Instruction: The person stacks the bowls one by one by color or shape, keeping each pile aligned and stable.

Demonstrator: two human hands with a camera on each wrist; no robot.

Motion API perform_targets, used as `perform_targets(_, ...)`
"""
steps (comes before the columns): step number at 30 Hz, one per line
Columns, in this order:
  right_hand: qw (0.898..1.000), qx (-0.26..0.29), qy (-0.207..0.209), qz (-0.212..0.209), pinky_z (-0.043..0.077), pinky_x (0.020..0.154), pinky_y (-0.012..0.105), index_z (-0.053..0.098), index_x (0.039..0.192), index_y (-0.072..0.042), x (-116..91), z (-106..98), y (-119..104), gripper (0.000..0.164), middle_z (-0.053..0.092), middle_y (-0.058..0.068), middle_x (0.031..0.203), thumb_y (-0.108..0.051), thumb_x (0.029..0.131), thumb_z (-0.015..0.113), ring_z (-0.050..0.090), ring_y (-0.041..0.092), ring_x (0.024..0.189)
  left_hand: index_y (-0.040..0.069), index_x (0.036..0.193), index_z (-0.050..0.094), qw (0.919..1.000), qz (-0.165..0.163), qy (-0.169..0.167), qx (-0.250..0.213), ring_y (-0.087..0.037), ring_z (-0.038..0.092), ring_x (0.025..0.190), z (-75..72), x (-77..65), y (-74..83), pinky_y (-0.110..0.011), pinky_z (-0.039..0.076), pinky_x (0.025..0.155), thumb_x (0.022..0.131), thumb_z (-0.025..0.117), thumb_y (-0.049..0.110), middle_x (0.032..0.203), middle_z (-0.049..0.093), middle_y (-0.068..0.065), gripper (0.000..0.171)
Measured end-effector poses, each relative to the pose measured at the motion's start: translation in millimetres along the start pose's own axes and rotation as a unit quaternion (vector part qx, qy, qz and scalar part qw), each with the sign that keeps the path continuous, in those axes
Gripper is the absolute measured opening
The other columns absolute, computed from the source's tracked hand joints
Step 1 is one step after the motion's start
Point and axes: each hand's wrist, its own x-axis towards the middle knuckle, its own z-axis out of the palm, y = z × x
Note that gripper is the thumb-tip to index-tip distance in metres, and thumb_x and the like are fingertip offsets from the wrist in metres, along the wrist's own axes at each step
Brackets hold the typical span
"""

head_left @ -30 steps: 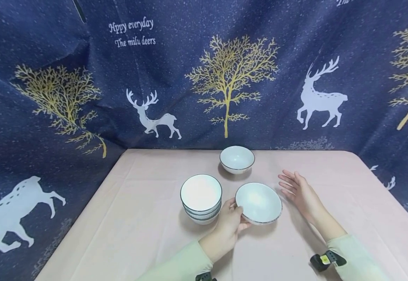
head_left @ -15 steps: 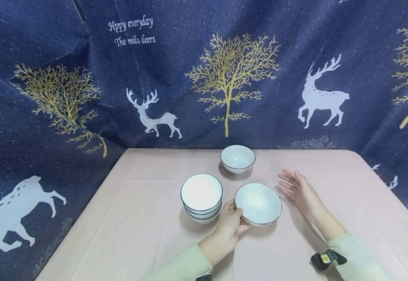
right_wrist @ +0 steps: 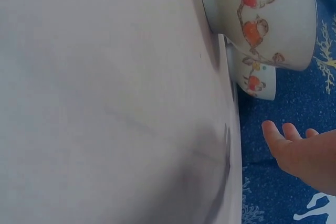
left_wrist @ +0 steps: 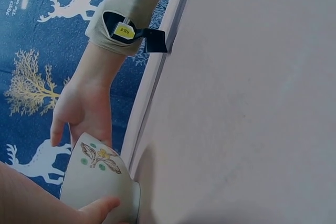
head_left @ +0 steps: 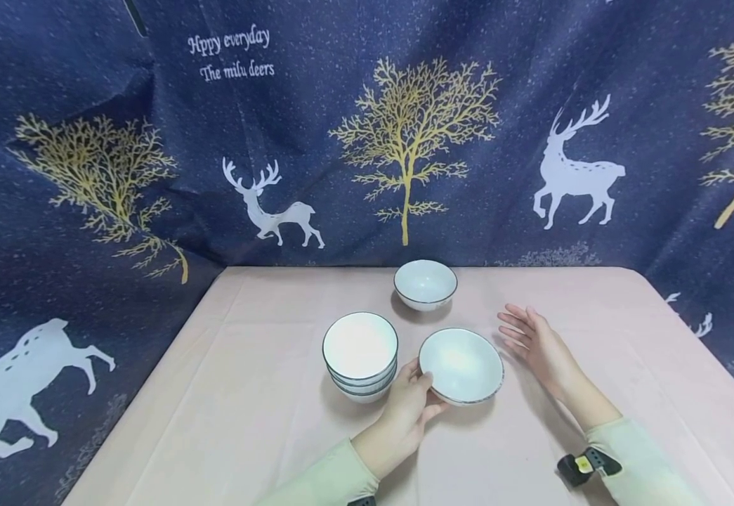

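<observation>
My left hand [head_left: 404,411] grips the left side of a white bowl [head_left: 461,367] with a dark rim, thumb at the rim and other fingers underneath. In the left wrist view this bowl [left_wrist: 94,182] shows a painted flower and leaf pattern on its outside. To the right of it, my right hand [head_left: 544,351] is held apart from the bowl, fingers extended and holding nothing. Left of the gripped bowl stands a stack of similar bowls [head_left: 360,348], nested upright. Behind them another white bowl [head_left: 426,284] sits upright on the table.
A pale pink cloth covers the table [head_left: 253,393]. A dark blue curtain [head_left: 341,105] printed with deer and trees hangs behind and along the left side. In the right wrist view, bowls [right_wrist: 262,19] with painted orange and red decoration appear at the upper right.
The head view has shifted very slightly. Both hands and the bowls otherwise keep the same places, with the left hand still holding the bowl.
</observation>
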Motion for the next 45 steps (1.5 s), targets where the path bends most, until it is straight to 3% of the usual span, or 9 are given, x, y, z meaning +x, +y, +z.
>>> perform_targets(5,1.000,0.003,-0.003,0.004,0.037,0.112,0.030,0.003,0.151,0.005,1.1,3.7,-1.5,0.080,0.046,-0.017,0.121,-0.056,0.102,0.019,0.050,-0.002,0.111,-0.001,0.150,0.018,1.0000,0.006,0.000,0.005,-0.039,0.046,0.127,-1.2,0.7,0.3,-0.043,0.054,0.096,0.101,0.039,0.008,0.152,0.016,-0.031,0.054)
perform_targets(13,1.000,0.000,-0.007,0.000,0.042,0.105,0.022,0.005,0.151,0.005,2.5,8.0,-0.6,0.075,0.048,-0.019,0.120,-0.051,0.103,0.019,0.051,-0.003,0.111,0.000,0.151,0.014,0.9999,-0.005,-0.010,0.006,-0.037,0.046,0.126,-4.0,-0.3,-0.3,-0.040,0.054,0.096,0.100,0.040,0.008,0.153,0.013,-0.030,0.058)
perform_targets(20,1.000,0.024,-0.009,-0.007,0.044,0.104,0.021,0.008,0.152,0.004,8.0,11.3,-0.9,0.070,0.053,-0.019,0.118,-0.045,0.105,0.027,0.052,-0.001,0.111,0.000,0.151,0.015,0.9998,-0.001,-0.017,-0.004,-0.035,0.049,0.124,-5.7,-2.4,-0.9,-0.044,0.053,0.097,0.099,0.042,0.008,0.152,0.015,-0.029,0.058)
perform_targets(32,0.997,0.047,-0.045,-0.048,0.047,0.100,0.019,0.013,0.151,0.002,26.0,-4.0,-13.5,0.060,0.056,-0.016,0.120,-0.035,0.106,0.029,0.054,0.002,0.112,0.000,0.151,0.016,0.9994,-0.006,-0.018,-0.030,-0.036,0.048,0.124,-7.1,-1.5,-1.7,-0.048,0.051,0.098,0.098,0.044,0.007,0.151,0.019,-0.029,0.060)
perform_targets(39,0.997,0.037,-0.048,-0.048,0.047,0.099,0.019,0.000,0.149,0.009,37.7,-7.7,-22.8,0.069,0.056,-0.017,0.117,-0.034,0.106,0.031,0.055,0.000,0.109,0.001,0.151,0.016,0.9990,-0.008,-0.012,-0.043,-0.037,0.047,0.124,-7.2,-0.6,-2.8,-0.049,0.050,0.099,0.098,0.044,0.007,0.150,0.018,-0.030,0.060)
perform_targets(45,0.998,0.037,-0.041,-0.032,0.046,0.101,0.021,-0.001,0.149,0.008,49.1,-10.6,-24.1,0.069,0.053,-0.014,0.118,-0.034,0.106,0.031,0.056,0.001,0.107,0.001,0.151,0.017,0.9984,-0.011,-0.007,-0.054,-0.037,0.047,0.124,-6.0,-1.0,-3.8,-0.048,0.050,0.099,0.098,0.045,0.006,0.148,0.020,-0.030,0.060)
